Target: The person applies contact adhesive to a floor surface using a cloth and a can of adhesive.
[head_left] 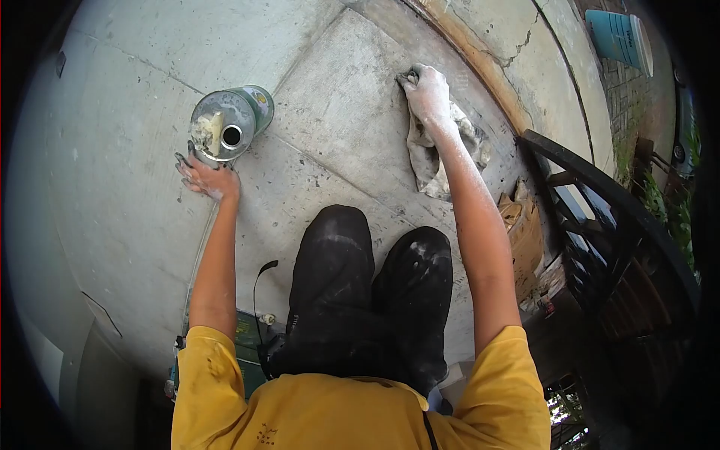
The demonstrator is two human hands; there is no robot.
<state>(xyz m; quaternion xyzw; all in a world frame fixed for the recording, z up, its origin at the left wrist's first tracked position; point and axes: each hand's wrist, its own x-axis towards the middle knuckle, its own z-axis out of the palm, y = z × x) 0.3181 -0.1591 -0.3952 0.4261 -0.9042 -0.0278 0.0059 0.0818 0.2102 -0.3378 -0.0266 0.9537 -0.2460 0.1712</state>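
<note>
My left hand (206,178), its fingertips darkened, is beside the lower edge of a green metal can (259,109) with its fingers apart. On the can's grey top are a round dark opening and a pale yellowish lump (208,133). Over at the right, my right hand (426,88), coated in white powder, is closed at the upper end of a crumpled, stained cloth (429,161). What its fingers hold, if anything, is hidden. The cloth lies on the grey floor (330,97), partly under my right forearm.
A brown cardboard piece (527,236) lies right of my right forearm, near a dark slatted wooden frame (622,195). A light blue bucket (616,37) is at the upper right. Dark green boxes (250,349) sit by my left elbow.
</note>
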